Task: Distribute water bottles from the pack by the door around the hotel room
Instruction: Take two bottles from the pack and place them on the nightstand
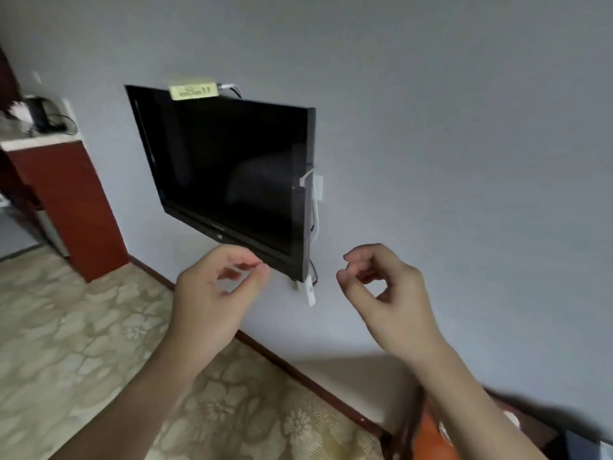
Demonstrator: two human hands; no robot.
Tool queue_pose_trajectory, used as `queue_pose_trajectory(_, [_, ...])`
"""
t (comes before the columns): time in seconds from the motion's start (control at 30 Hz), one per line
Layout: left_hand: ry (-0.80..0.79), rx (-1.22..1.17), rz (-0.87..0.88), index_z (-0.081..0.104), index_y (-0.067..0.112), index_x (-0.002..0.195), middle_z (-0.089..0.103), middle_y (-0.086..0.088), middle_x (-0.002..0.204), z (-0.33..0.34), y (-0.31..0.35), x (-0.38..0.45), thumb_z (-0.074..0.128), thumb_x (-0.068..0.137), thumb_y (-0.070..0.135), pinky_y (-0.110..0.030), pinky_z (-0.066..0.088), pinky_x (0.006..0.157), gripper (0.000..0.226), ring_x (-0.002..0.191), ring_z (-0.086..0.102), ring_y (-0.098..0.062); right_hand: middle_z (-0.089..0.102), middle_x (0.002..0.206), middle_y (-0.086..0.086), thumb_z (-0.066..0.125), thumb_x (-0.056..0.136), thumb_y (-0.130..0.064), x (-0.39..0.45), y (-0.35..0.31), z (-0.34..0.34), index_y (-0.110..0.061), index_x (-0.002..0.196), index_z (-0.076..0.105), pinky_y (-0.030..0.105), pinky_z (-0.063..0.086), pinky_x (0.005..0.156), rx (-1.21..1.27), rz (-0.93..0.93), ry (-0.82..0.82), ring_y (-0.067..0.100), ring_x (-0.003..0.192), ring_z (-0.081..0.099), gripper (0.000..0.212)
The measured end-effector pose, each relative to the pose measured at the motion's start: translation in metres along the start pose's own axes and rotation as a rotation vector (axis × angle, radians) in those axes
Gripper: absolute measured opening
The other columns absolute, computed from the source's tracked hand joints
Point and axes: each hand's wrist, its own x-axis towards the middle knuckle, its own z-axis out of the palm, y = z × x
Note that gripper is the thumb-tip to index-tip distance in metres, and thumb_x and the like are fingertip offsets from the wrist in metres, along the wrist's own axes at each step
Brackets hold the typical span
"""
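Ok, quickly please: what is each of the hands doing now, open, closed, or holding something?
Left hand: empty, fingers loosely curled, open.
Right hand: empty, fingers loosely curled, open.

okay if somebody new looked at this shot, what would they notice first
Two bare hands fill the foreground, the left hand and right hand, both raised with fingers loosely curled and holding nothing. Just behind them a dark, switched-off television hangs on the grey wall, with a small yellowish box on its top edge. No water bottle is visible.
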Motion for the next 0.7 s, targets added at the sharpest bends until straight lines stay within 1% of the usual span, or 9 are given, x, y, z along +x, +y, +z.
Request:
queue_pose_trajectory(0.1, [0.118, 0.02, 0.004, 0.069, 0.031, 0.078, 0.071, 0.015, 0.084, -0.078, 0.0, 0.007, 0.075, 0.084, 0.015, -0.017, 0.05, 0.067, 0.018, 0.08, 0.066, -0.008, 0.066, 0.073, -0.007, 0.072, 0.087, -0.016, 0.018, -0.052, 0.07, -0.033, 0.09, 0.062, 0.014, 0.043, 0.058, 0.072, -0.087, -0.089, 0.006, 0.072, 0.061, 0.019])
queue_pose_trajectory(0.2, [0.217, 0.073, 0.009, 0.07, 0.025, 0.079, 0.072, 0.01, 0.084, -0.168, -0.005, 0.009, 0.074, 0.084, 0.011, -0.014, 0.05, 0.067, 0.015, 0.077, 0.065, -0.008, 0.066, 0.072, 0.0, 0.071, 0.087, -0.02, 0.024, -0.103, 0.154, -0.029, 0.089, 0.063, 0.031, 0.051, 0.065, 0.152, -0.139, -0.181, 0.014, 0.071, 0.062, 0.012])
queue_pose_trajectory(0.27, [0.27, 0.125, 0.022, 0.07, 0.019, 0.079, 0.072, 0.007, 0.084, -0.227, -0.009, 0.008, 0.074, 0.084, 0.012, -0.016, 0.05, 0.069, 0.009, 0.078, 0.065, -0.009, 0.066, 0.072, 0.001, 0.07, 0.087, -0.024, 0.026, -0.135, 0.208, -0.028, 0.089, 0.063, 0.034, 0.052, 0.068, 0.178, -0.189, -0.235, 0.017, 0.073, 0.062, 0.008])
queue_pose_trajectory(0.33, [0.314, 0.194, 0.031, 0.069, 0.019, 0.078, 0.071, 0.005, 0.082, -0.282, -0.014, 0.007, 0.074, 0.084, 0.013, -0.019, 0.05, 0.072, 0.009, 0.079, 0.065, -0.009, 0.067, 0.071, -0.003, 0.068, 0.087, -0.028, 0.026, -0.166, 0.259, -0.029, 0.089, 0.063, 0.03, 0.052, 0.065, 0.214, -0.242, -0.286, 0.014, 0.072, 0.063, 0.006])
queue_pose_trajectory(0.4, [0.358, 0.216, 0.04, 0.067, 0.024, 0.076, 0.071, 0.002, 0.084, -0.332, -0.022, 0.004, 0.075, 0.082, 0.018, -0.021, 0.05, 0.073, 0.012, 0.079, 0.065, -0.015, 0.066, 0.071, -0.008, 0.066, 0.085, -0.035, 0.024, -0.193, 0.307, -0.031, 0.092, 0.063, 0.028, 0.052, 0.066, 0.255, -0.283, -0.332, 0.012, 0.073, 0.063, 0.009])
queue_pose_trajectory(0.47, [0.409, 0.247, 0.035, 0.066, 0.029, 0.076, 0.071, 0.004, 0.084, -0.376, -0.032, 0.0, 0.072, 0.077, 0.032, -0.028, 0.052, 0.076, 0.006, 0.081, 0.066, -0.017, 0.067, 0.072, -0.008, 0.068, 0.085, -0.03, 0.02, -0.217, 0.35, -0.032, 0.093, 0.063, 0.025, 0.053, 0.069, 0.295, -0.285, -0.386, 0.011, 0.074, 0.063, 0.01])
queue_pose_trajectory(0.53, [0.451, 0.277, 0.038, 0.067, 0.029, 0.077, 0.071, 0.005, 0.085, -0.413, -0.041, -0.004, 0.067, 0.075, 0.04, -0.035, 0.054, 0.078, 0.012, 0.082, 0.066, -0.017, 0.067, 0.075, -0.006, 0.07, 0.086, -0.024, 0.016, -0.237, 0.388, -0.029, 0.094, 0.064, 0.022, 0.052, 0.07, 0.333, -0.276, -0.442, 0.011, 0.073, 0.062, 0.011])
queue_pose_trajectory(0.63, [0.506, 0.304, 0.04, 0.066, 0.021, 0.081, 0.07, 0.007, 0.085, -0.457, -0.052, -0.005, 0.066, 0.075, 0.041, -0.039, 0.054, 0.08, 0.021, 0.08, 0.065, -0.014, 0.068, 0.079, -0.008, 0.069, 0.085, -0.028, 0.016, -0.258, 0.437, -0.025, 0.097, 0.065, 0.018, 0.051, 0.07, 0.348, -0.316, -0.504, 0.01, 0.075, 0.063, 0.013])
queue_pose_trajectory(0.7, [0.531, 0.321, 0.044, 0.067, 0.025, 0.083, 0.07, 0.009, 0.084, -0.482, -0.064, -0.001, 0.066, 0.075, 0.04, -0.043, 0.055, 0.08, 0.017, 0.081, 0.065, -0.016, 0.068, 0.082, -0.011, 0.069, 0.086, -0.027, 0.021, -0.268, 0.468, -0.026, 0.098, 0.065, 0.014, 0.049, 0.072, 0.357, -0.332, -0.536, 0.008, 0.079, 0.064, 0.013])
